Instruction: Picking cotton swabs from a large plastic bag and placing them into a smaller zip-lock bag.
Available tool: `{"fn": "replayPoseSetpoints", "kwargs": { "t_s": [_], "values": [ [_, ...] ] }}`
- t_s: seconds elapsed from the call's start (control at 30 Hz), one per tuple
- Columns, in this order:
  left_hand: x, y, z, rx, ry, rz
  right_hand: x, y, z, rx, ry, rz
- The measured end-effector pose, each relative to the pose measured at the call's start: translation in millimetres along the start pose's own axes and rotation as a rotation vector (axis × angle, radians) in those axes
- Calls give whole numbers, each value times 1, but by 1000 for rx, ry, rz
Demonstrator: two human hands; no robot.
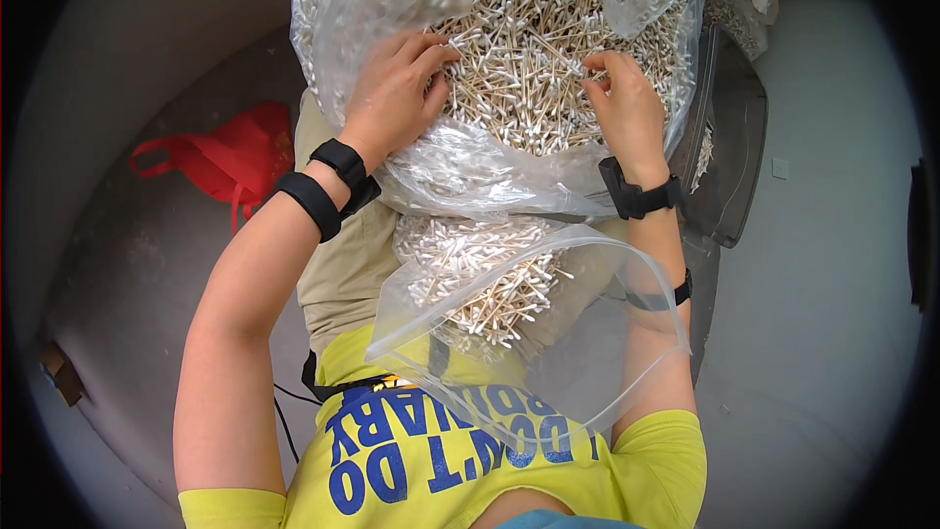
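Note:
A large clear plastic bag (470,171) full of loose cotton swabs (529,49) stands in front of me with its mouth spread wide. At the left of the opening, my left hand (399,88) rests against the swabs, fingers stretched out and thumb apart. My right hand (627,103) is over the right side of the heap; its fingers are bent, with a gap between thumb and forefinger and nothing visible held. Nearer my body, a smaller clear zip bag (597,333) lies open across my lap, partly filled with cotton swabs (490,279).
On the floor at left lies a red fabric bag (240,152). A dark plastic bin (734,137) with some swabs inside stands to the right of the large bag. Another clear bag of swabs (729,5) sits behind it. A small brown box (62,372) is at far left.

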State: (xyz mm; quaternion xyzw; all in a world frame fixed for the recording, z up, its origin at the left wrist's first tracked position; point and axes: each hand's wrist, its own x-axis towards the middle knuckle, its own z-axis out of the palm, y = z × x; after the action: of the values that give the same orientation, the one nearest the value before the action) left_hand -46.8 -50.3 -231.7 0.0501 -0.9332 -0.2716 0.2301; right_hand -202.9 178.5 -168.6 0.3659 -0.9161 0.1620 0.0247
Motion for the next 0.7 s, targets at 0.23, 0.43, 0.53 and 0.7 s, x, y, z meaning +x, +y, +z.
{"fn": "replayPoseSetpoints", "kwargs": {
  "t_s": [0.23, 0.43, 0.53, 0.7],
  "values": [
    [-1, -1, -1, 14, -8, -1, 14, -11, 26, -27, -98, 79],
    [0, -1, 0, -3, -14, -4, 20, 4, 31, 50, -82, 89],
    [-1, -2, 0, 3, -9, -1, 21, 17, 21, 211, -83, 186],
    [-1, -3, 2, 2, -12, 5, 19, 40, -3, 698, -99, 369]
  ]
}}
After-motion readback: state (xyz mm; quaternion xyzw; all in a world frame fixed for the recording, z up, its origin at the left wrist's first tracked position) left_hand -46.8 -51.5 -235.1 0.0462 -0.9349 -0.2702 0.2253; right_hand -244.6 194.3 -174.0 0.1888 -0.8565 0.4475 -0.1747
